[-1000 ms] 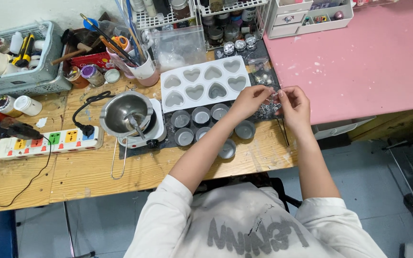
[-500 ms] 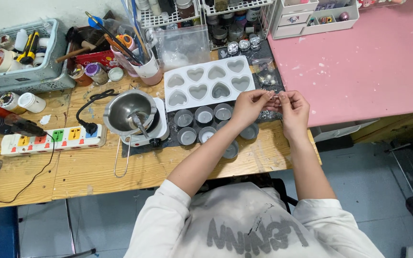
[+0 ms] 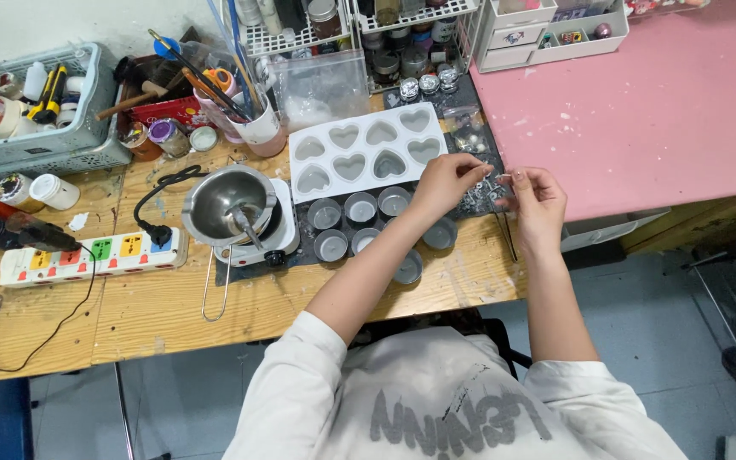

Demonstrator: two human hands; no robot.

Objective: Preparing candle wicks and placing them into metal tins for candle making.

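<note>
Both hands meet over the right end of the wooden table (image 3: 215, 315), just right of the white heart mould (image 3: 368, 152). The left hand (image 3: 443, 183) and the right hand (image 3: 538, 198) each have fingertips pressed together, pinching a small clear plastic bag (image 3: 489, 183) between them. The bag is crumpled and see-through, with tiny pale, glinting pieces inside; what they are is too small to tell. Below the mould stand small round metal tins (image 3: 359, 207) in rows, grey inside. Left of the mould sits a steel melting pot (image 3: 230, 204) on a small hot plate. Right of the mould lies a pink surface (image 3: 658, 102).
</note>
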